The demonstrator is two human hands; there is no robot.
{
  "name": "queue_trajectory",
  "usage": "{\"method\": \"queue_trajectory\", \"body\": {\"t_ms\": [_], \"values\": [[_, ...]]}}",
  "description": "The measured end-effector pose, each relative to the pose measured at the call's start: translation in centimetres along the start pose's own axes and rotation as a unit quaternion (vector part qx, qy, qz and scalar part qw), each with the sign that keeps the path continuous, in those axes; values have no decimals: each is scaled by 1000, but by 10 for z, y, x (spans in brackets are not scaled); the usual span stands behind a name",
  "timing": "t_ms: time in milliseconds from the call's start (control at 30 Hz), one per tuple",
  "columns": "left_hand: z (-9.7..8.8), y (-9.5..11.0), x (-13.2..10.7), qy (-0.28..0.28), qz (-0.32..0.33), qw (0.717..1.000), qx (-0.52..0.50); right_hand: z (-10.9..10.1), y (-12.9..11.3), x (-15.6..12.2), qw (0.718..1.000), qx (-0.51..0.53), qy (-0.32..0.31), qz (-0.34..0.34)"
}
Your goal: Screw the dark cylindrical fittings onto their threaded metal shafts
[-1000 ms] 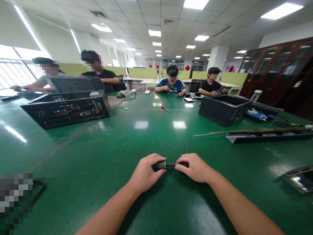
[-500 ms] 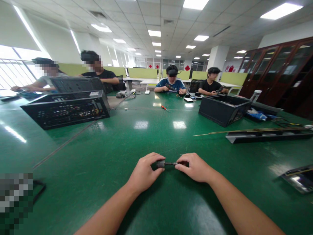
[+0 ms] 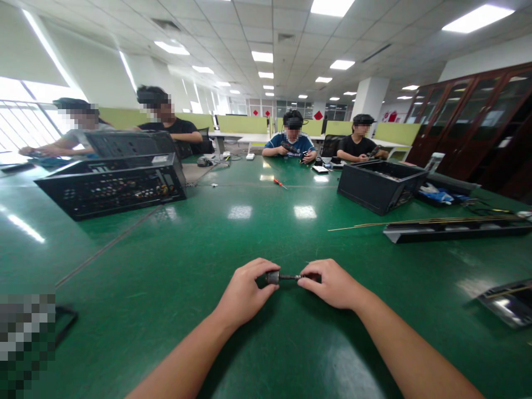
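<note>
Both my hands rest on the green table [image 3: 174,266] in front of me and share one small dark tool [image 3: 282,276]: a short grey-black cylinder with a thin shaft running to the right. My left hand [image 3: 245,291] is closed round the cylinder end with thumb and fingers pinching it. My right hand [image 3: 332,284] is closed on the other end of the shaft, fingertips pinched together. What lies inside the right palm is hidden.
An open black computer case [image 3: 114,183] lies at the left, another black case [image 3: 380,185] at the right. A long black panel with thin rods [image 3: 457,228] lies right of centre. A red screwdriver [image 3: 280,183] lies far off. Several people sit at the far side.
Both hands with the tool have shifted very slightly away from me. Their grip looks the same.
</note>
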State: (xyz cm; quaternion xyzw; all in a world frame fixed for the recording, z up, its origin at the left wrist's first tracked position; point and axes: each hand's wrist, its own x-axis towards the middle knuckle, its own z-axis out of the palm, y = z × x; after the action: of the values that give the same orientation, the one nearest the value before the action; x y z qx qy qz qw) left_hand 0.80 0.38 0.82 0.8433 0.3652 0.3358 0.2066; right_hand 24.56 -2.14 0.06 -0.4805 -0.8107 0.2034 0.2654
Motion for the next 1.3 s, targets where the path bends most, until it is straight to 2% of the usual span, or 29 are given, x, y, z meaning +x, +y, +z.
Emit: {"method": "queue_trajectory", "body": {"t_ms": [1300], "values": [[-1,-6,0,11,5,1000,12,-5,5,-1,1000,-8,-1,4]]}}
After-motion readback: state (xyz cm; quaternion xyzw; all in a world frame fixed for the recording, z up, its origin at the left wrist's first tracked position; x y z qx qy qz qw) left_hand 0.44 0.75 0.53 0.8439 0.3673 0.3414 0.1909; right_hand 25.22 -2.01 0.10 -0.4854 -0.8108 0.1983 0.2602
